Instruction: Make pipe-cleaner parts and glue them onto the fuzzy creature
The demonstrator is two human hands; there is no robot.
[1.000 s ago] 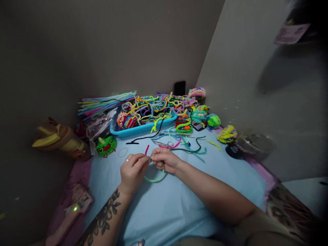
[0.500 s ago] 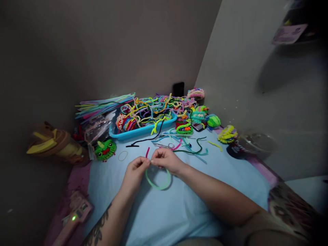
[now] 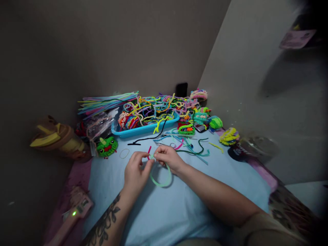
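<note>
A light green pipe cleaner (image 3: 161,185), bent into a loop, hangs between my hands above the pale blue cloth. My right hand (image 3: 169,160) pinches it at the top, thumb against fingers. My left hand (image 3: 137,171) has its thumb and index fingertips loosely about the crossing ends, with a small gap between them. Just behind those fingertips shows a short pink pipe cleaner (image 3: 149,150); whether they touch is unclear. Beyond my hands lie a metal tool (image 3: 159,145), partly hidden, and a dark green pipe cleaner (image 3: 200,150).
A blue tray (image 3: 143,131) heaped with coloured pipe cleaners stands at the back. A green fuzzy figure (image 3: 107,147) and a rubber band (image 3: 124,153) lie left. A brown cup (image 3: 61,140) stands far left, a pink device (image 3: 79,208) nearer. Yellow fuzzy pieces (image 3: 230,136) sit right.
My left thumb and index finger have loosened from a tight pinch, and more of the green ends shows. The loop has tilted slightly. The view has shifted a little.
</note>
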